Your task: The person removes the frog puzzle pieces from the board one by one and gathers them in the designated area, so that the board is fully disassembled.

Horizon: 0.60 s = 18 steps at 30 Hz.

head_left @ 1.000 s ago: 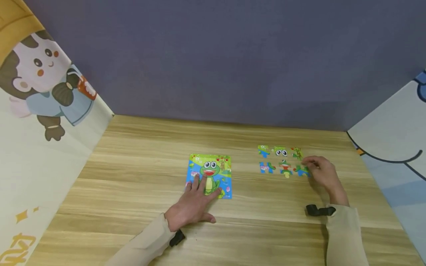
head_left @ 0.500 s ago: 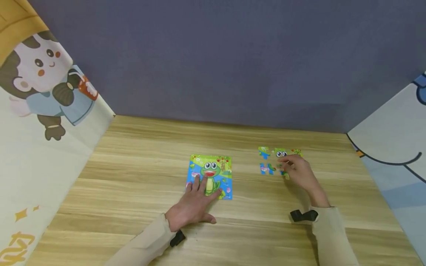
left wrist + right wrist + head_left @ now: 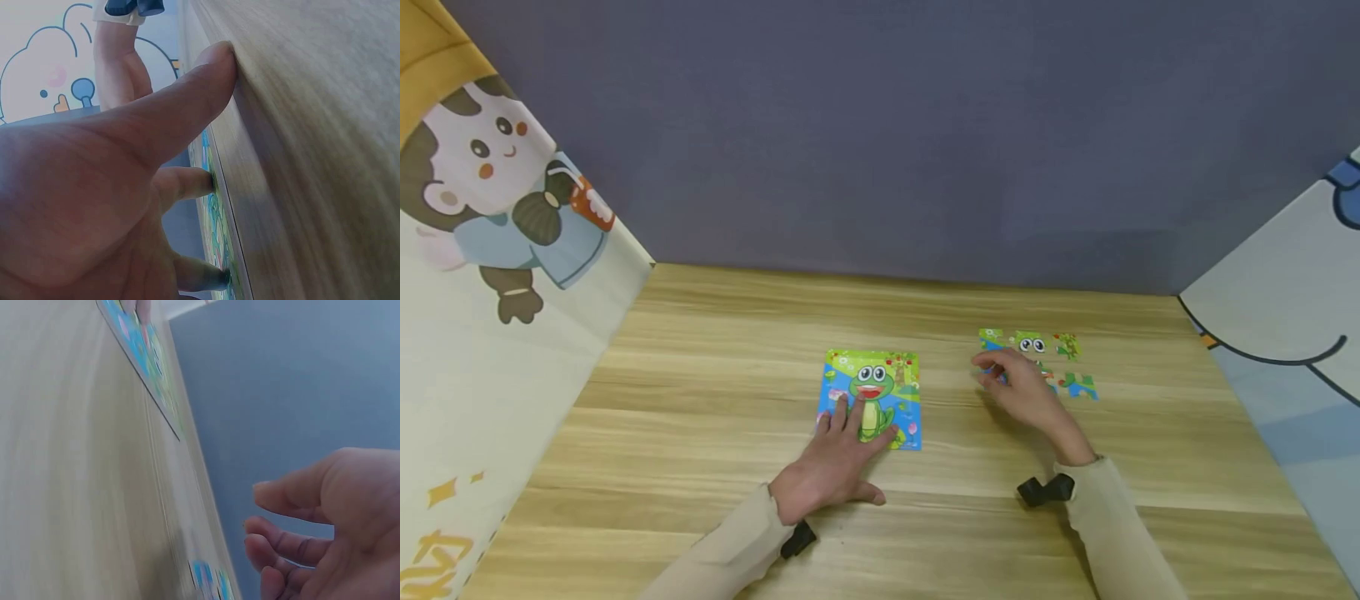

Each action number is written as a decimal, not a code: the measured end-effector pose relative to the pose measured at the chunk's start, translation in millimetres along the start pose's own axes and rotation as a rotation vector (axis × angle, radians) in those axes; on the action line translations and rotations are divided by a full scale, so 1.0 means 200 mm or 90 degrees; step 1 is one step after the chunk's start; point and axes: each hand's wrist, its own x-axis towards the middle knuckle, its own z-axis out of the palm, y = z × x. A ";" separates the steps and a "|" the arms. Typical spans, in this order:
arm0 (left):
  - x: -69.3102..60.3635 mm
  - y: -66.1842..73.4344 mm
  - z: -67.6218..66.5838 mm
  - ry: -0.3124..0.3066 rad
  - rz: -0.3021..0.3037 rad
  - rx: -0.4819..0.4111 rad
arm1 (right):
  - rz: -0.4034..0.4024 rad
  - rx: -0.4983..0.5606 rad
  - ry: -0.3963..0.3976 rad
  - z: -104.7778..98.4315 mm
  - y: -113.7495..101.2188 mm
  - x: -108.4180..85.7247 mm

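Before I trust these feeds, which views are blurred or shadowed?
Head: frog board clear enough to read; left wrist: nearby tabletop badly out of focus; right wrist: tabletop smeared, shadowed low down, with puzzle pieces soft at the bottom edge.

Square frog board flat beneath left fingers; separate frog jigsaw pieces near right fingers, some hidden.
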 end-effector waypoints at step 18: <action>0.01 -0.01 -0.01 -0.007 0.003 0.002 | -0.043 0.073 -0.120 0.33 -0.35 0.15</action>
